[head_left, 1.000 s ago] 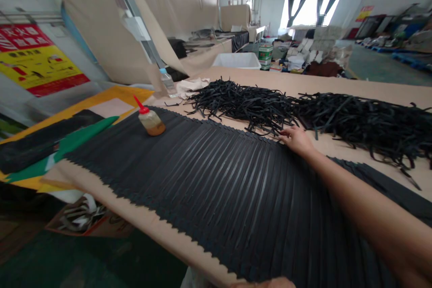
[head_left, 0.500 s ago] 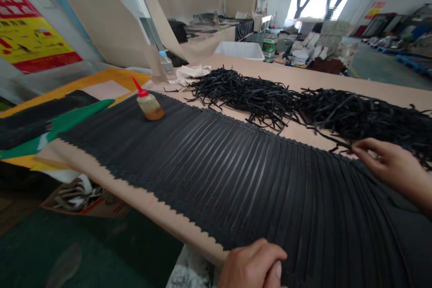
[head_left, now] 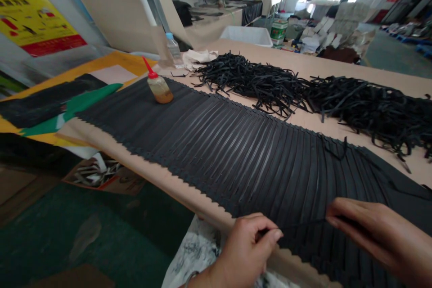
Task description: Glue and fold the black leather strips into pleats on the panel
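My left hand [head_left: 248, 247] is closed, thumb and forefinger pinching one end of a thin black strip [head_left: 302, 224]. The strip runs roughly level to my right hand [head_left: 374, 229], whose fingers are closed on it too. Beneath both hands lies a black leather-like sheet [head_left: 128, 117] with zigzag edges, covered by many narrow strips side by side. Another loose black strip [head_left: 340, 155] curls over the sheet's far edge. A squeeze bottle [head_left: 160, 89] with a red nozzle and amber liquid stands on the left part of the sheet.
Heaps of black strips [head_left: 249, 78] lie along the far side of the brown table [head_left: 337, 65]. Beyond are a white cloth [head_left: 197, 58], a clear bottle [head_left: 173, 47] and a white tub [head_left: 246, 36]. A box of scraps [head_left: 97, 173] sits below the table's left edge.
My right hand has come from the strip heap toward me and to the left, near my left hand. A strip now spans both hands. The view has shifted slightly.
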The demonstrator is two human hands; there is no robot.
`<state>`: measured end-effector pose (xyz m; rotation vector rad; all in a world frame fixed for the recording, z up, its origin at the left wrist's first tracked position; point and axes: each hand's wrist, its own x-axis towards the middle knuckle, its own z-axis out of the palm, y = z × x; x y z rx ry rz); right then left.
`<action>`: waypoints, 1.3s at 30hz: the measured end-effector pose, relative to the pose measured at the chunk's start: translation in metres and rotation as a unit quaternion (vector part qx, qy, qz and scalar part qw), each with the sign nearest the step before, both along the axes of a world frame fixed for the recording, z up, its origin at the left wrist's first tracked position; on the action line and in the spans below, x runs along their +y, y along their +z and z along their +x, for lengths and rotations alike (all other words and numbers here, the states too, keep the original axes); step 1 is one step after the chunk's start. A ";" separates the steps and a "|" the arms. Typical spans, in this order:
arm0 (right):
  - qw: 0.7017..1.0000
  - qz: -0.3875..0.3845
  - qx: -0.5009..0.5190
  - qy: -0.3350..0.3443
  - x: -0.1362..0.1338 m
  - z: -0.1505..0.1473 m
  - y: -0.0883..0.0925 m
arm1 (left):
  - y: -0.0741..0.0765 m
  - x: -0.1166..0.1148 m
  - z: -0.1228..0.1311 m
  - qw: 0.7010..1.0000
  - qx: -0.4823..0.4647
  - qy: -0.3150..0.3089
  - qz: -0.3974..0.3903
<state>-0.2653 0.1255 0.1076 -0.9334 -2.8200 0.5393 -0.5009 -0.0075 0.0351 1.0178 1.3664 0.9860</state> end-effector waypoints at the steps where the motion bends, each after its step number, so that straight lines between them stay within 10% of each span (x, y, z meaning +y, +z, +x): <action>1: 0.999 -0.005 -0.032 0.019 0.004 -0.003 -0.004 | -0.005 -0.007 -0.004 1.000 -0.009 0.012 -0.024; 7: 0.980 0.180 -0.052 0.069 -0.009 -0.051 -0.026 | -0.018 -0.028 -0.004 0.997 -0.019 0.055 -0.043; 11: 0.988 0.001 0.037 0.148 -0.042 -0.088 -0.030 | -0.018 -0.029 0.000 0.993 -0.090 0.058 -0.055; 16: 0.959 -0.271 -0.009 0.078 -0.045 -0.100 -0.038 | -0.020 -0.031 -0.008 0.983 -0.144 0.064 -0.092; 27: 0.989 -0.117 -0.055 0.066 0.004 -0.118 -0.052 | -0.035 -0.044 -0.027 0.979 -0.145 0.054 -0.132; 34: 0.995 -0.045 -0.060 0.065 0.019 -0.130 -0.041 | -0.029 -0.061 -0.045 0.996 0.069 0.031 -0.039; 39: 0.996 -0.028 -0.071 0.054 0.026 -0.133 -0.040 | -0.021 -0.055 -0.053 0.941 0.297 -0.026 0.157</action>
